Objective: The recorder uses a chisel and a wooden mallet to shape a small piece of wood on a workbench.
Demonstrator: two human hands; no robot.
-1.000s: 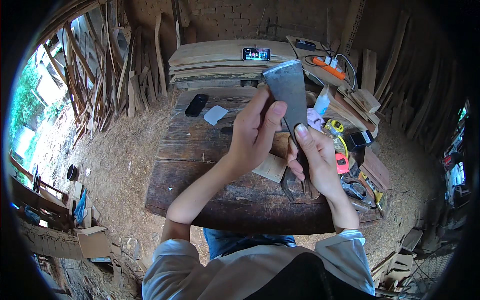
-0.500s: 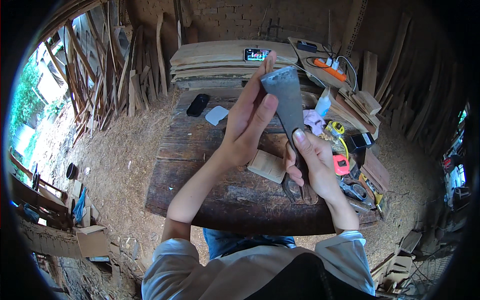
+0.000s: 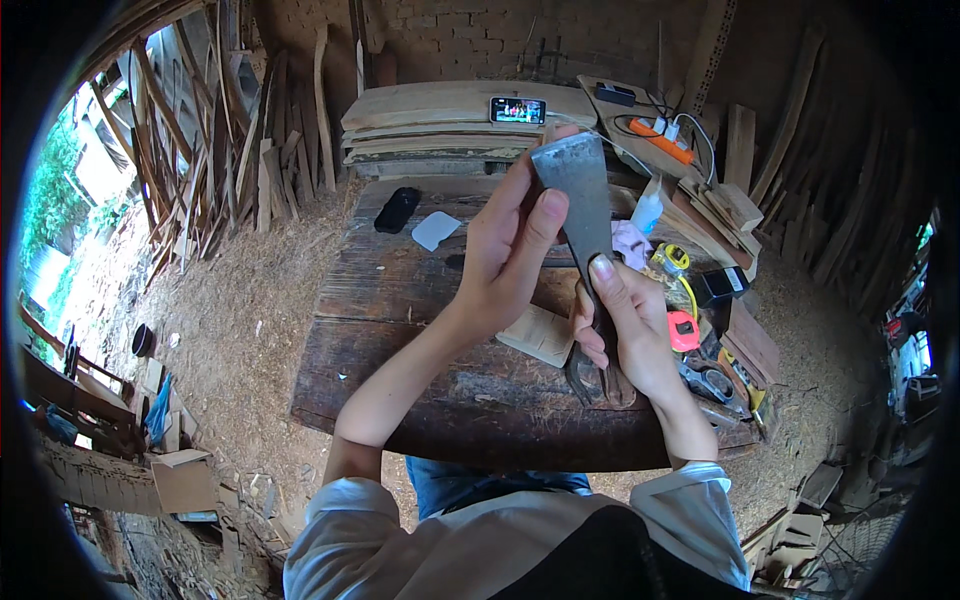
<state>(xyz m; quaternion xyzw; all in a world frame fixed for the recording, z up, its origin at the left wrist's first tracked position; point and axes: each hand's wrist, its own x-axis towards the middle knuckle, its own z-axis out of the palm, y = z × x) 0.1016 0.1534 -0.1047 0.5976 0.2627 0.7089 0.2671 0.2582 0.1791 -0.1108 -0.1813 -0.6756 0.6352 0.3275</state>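
Observation:
My right hand [image 3: 636, 318] is wrapped around the dark narrow shank of a steel tool, its thumb lying along the front. The tool's broad grey blade [image 3: 577, 178] flares toward a straight upper edge, like a very wide chisel, and points up and away from me. My left hand [image 3: 505, 245] is against the blade's left side, fingers stretched out and partly hidden behind it, thumb apart in front. Below the right hand a dark forked metal piece [image 3: 578, 380] shows over the bench; whether it belongs to the tool I cannot tell. A light wooden block [image 3: 537, 336] lies behind my hands.
The dark plank workbench [image 3: 370, 345] holds a black phone-like object [image 3: 397, 210] and a white flat piece [image 3: 434, 231]. To the right are a white bottle [image 3: 648, 208], a pink tape measure [image 3: 683, 331], a yellow tape measure [image 3: 672, 258] and a metal hand plane [image 3: 712, 380]. A lit phone [image 3: 517, 110] stands on stacked boards.
My left hand has moved right and slightly down, its fingers passing behind the blade. The blade has turned a little more upright and shifted right. My right hand keeps its grip.

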